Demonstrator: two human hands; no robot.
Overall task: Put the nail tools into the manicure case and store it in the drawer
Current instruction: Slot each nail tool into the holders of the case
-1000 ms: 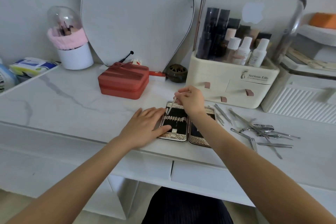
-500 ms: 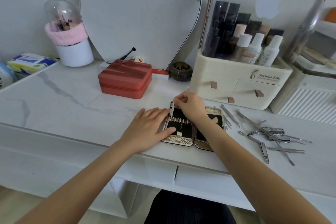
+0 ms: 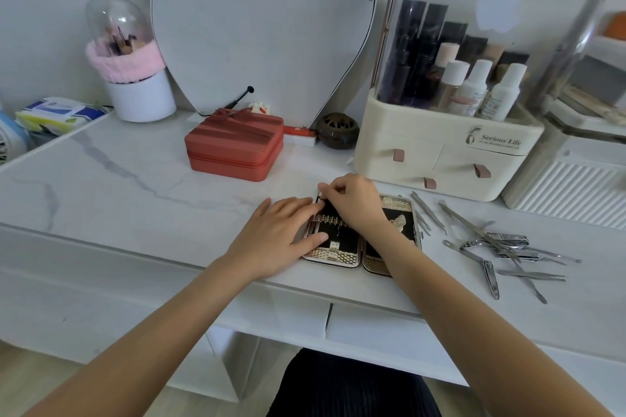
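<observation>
The manicure case (image 3: 342, 256), gold-trimmed with a black lining, lies open flat near the table's front edge. My left hand (image 3: 281, 237) rests flat on its left half, fingers spread and thumb on the lining. At the top of that left half, my right hand (image 3: 355, 203) is pinched on a thin metal nail tool, most of it hidden under my fingers. Several loose steel nail tools (image 3: 508, 244), a nail clipper (image 3: 490, 276) among them, lie scattered on the table right of the case. Two shut drawer fronts (image 3: 372, 325) sit under the tabletop.
A red zip box (image 3: 237, 149) stands behind the case. A cream cosmetic organizer (image 3: 440, 152) and a white ribbed box (image 3: 569, 189) fill the back right. A mirror (image 3: 261, 27), a dark round burner (image 3: 337, 134) and a brush holder (image 3: 135, 95) line the wall.
My right hand has lowered the thin tool onto the top of the case's left half and curled over it. My left hand has stayed on the case.
</observation>
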